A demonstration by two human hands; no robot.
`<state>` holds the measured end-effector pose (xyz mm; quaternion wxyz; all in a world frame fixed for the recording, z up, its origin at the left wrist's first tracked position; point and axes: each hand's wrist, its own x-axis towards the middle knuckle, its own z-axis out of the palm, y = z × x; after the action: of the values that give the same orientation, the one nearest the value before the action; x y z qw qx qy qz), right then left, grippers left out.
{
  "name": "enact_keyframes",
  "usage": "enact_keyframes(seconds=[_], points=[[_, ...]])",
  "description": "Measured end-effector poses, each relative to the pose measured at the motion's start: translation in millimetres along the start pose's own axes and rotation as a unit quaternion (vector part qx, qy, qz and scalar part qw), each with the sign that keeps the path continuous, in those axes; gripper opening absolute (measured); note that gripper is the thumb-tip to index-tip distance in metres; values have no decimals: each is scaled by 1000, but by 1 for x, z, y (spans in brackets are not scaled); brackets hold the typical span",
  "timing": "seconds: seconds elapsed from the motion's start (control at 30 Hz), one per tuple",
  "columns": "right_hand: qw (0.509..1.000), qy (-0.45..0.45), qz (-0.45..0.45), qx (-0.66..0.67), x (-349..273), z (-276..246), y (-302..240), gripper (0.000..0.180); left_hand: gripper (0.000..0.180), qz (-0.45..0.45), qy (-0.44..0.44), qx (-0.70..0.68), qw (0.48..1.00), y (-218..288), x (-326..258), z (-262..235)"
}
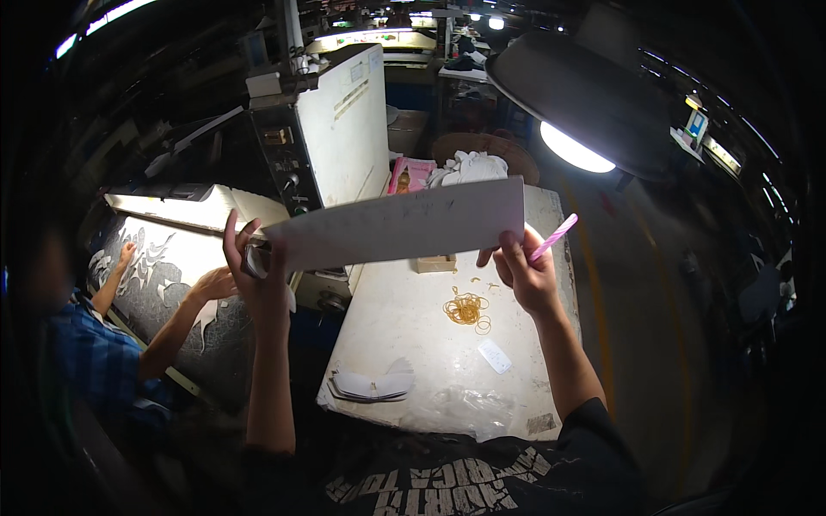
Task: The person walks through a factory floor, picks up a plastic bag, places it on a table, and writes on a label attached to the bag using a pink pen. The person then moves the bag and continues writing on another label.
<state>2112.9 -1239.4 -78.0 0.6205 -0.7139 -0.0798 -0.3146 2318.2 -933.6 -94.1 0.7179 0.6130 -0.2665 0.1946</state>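
A long pale strip of paper or thin card point(396, 225) with faint marks is held up above the table, stretched between both hands. My left hand point(265, 279) grips its left end, the thumb in front and two fingers raised. A small whitish thing point(255, 259) also shows in that hand, and its kind is unclear. My right hand point(532, 279) pinches the strip's lower right corner, with a pink striped pen point(555, 237) tucked in the same hand. Below the strip, a heap of yellow rubber bands point(465, 310) lies on the white table point(387, 318).
Cut white pieces point(372, 382), clear plastic point(469, 411) and a small white card point(495, 356) lie near the front. A small box point(436, 263) stands behind. A lamp point(578, 146) hangs at the right. A co-worker's hand point(215, 284) is at the left table beside a machine cabinet point(340, 129).
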Motion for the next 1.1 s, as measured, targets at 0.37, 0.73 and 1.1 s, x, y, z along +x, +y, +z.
enact_keyframes(seconds=[0.37, 0.73, 1.1], points=[[989, -101, -60, -92, 90, 60, -29, 23, 35, -306, -48, -548, 777, -4, 20, 9], [829, 41, -310, -465, 254, 126, -25, 51, 48, -185, 7, -330, 926, -44, 120, -4], [795, -32, -305, -523, 293, 176, -22, 19, 38, -203, 36, -355, 912, -22, 121, 38]])
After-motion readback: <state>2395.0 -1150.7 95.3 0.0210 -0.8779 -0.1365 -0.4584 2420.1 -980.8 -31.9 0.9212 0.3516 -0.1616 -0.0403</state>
